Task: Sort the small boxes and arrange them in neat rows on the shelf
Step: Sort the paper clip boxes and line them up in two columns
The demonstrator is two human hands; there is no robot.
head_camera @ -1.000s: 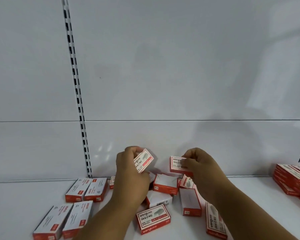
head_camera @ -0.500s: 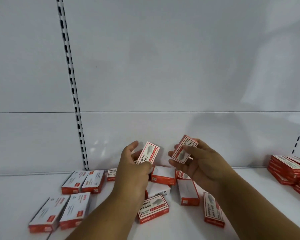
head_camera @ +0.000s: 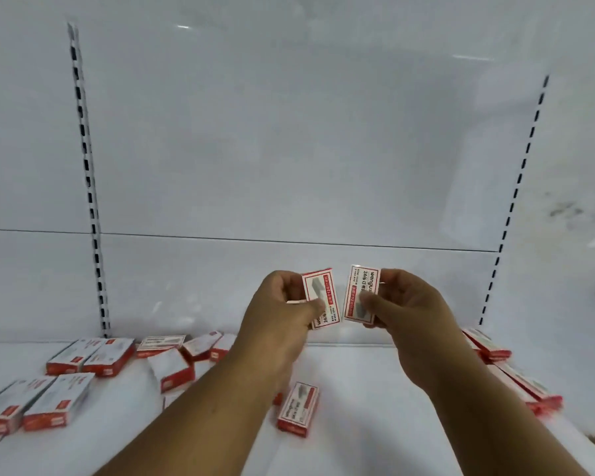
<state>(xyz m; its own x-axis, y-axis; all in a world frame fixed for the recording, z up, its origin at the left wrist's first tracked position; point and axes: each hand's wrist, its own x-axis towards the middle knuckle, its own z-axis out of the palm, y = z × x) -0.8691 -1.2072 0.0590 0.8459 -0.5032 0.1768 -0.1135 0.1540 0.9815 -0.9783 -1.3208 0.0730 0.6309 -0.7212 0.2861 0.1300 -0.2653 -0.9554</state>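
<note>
Hands raised at the center of the frame, I hold 2 small red-and-white boxes upright before the white back panel (head_camera: 289, 149). My left hand (head_camera: 282, 314) pinches the left box (head_camera: 320, 297) with the thumb across its printed face, fingers curled behind it. My right hand (head_camera: 406, 304) grips the right box (head_camera: 361, 293) the same way, thumb on the front. The 2 boxes stand side by side, just apart, both well above the shelf (head_camera: 358, 441).

On the shelf below, at lower center, 1 box (head_camera: 298, 408) lies flat on its own. At center left, a loose heap of boxes (head_camera: 179, 359) sits jumbled against the back panel. To its left, 2 boxes (head_camera: 90, 357) lie side by side, touching, and another pair (head_camera: 31, 403) lies the same way at the lower left edge of the frame. Stacked boxes (head_camera: 516, 379) run along the lower right, partly hidden by my right forearm. Slotted uprights (head_camera: 90, 187) mark the panel at left and right.
</note>
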